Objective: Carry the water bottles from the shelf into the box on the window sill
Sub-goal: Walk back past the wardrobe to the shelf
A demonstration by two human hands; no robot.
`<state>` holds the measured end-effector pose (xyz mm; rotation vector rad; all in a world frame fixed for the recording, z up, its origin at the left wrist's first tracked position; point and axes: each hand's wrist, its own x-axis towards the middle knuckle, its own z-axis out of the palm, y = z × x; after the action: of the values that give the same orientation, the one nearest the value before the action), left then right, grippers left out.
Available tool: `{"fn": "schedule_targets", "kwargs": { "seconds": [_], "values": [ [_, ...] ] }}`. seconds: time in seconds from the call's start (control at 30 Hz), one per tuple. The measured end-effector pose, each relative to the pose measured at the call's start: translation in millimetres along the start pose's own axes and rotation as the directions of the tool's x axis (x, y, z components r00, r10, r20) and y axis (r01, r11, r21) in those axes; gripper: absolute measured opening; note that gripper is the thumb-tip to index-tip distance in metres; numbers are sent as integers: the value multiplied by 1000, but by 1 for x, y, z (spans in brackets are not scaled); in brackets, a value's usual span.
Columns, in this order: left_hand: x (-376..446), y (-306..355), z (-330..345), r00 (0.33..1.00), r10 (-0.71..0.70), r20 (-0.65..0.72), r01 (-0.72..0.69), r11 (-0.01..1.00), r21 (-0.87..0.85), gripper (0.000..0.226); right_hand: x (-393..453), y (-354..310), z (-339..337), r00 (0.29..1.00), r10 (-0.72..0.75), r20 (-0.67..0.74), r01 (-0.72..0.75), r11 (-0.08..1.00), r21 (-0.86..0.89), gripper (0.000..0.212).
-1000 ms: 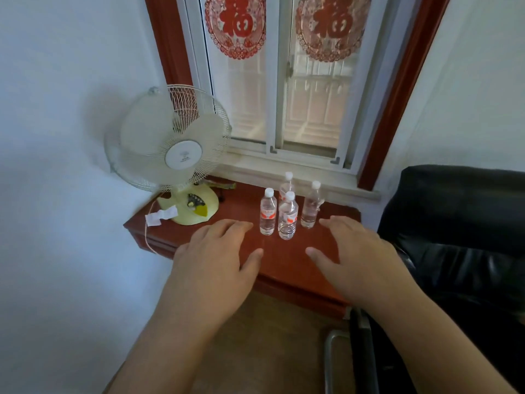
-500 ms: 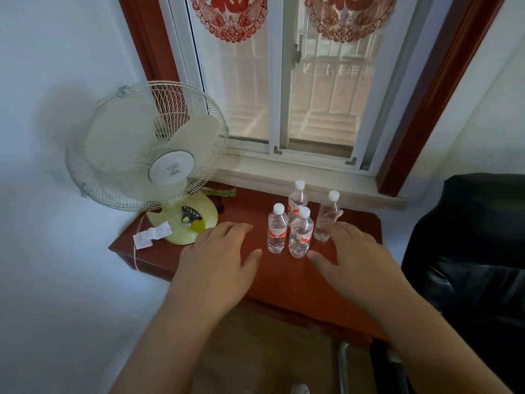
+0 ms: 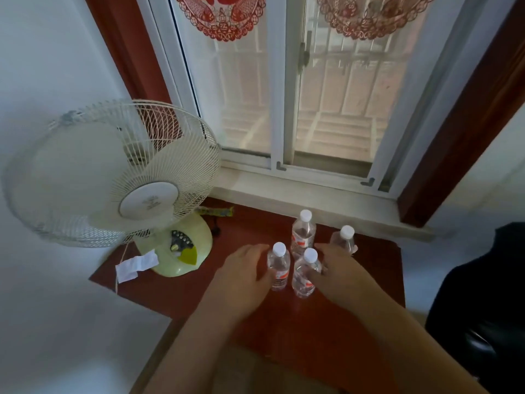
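Observation:
Several clear water bottles with white caps and red labels stand close together on the red-brown shelf (image 3: 366, 282) under the window. My left hand (image 3: 244, 275) is spread beside the front left bottle (image 3: 279, 270), its thumb touching the bottle's left side. My right hand (image 3: 342, 270) lays its thumb over the front right bottle (image 3: 301, 281), with its fingers reaching behind it. Those fingers hide part of the back right bottle (image 3: 346, 236). The back middle bottle (image 3: 303, 233) stands free. The pale window sill (image 3: 312, 196) runs just behind the shelf. No box is in view.
A cream table fan (image 3: 113, 177) with a paper tag stands on the shelf's left part. A small yellow-green wrapper (image 3: 217, 211) lies behind its base. A black leather chair (image 3: 483, 308) is at the right. White walls flank the shut window.
I have come closer and the view has tilted down. Both hands moved forward from the shelf's front edge to the two front bottles and now touch them.

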<state>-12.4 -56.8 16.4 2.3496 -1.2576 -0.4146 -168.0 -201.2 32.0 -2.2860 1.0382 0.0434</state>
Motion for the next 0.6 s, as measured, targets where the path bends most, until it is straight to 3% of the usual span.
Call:
{"fn": "schedule_targets", "kwargs": {
  "seconds": [0.17, 0.37, 0.6],
  "values": [
    [44, -26, 27, 999, 9, 45, -6, 997, -73, 59, 44, 22, 31, 1000, 24, 3, -24, 992, 120, 7],
    [81, -47, 48, 986, 130, 100, -119, 987, -106, 50, 64, 34, 57, 990, 136, -38, -129, 980, 154, 49],
    [102, -57, 71, 972, 174, 157, -151, 977, -149, 54, 71, 41, 62, 981, 185, -58, -177, 976, 124, 29]
  ]
}}
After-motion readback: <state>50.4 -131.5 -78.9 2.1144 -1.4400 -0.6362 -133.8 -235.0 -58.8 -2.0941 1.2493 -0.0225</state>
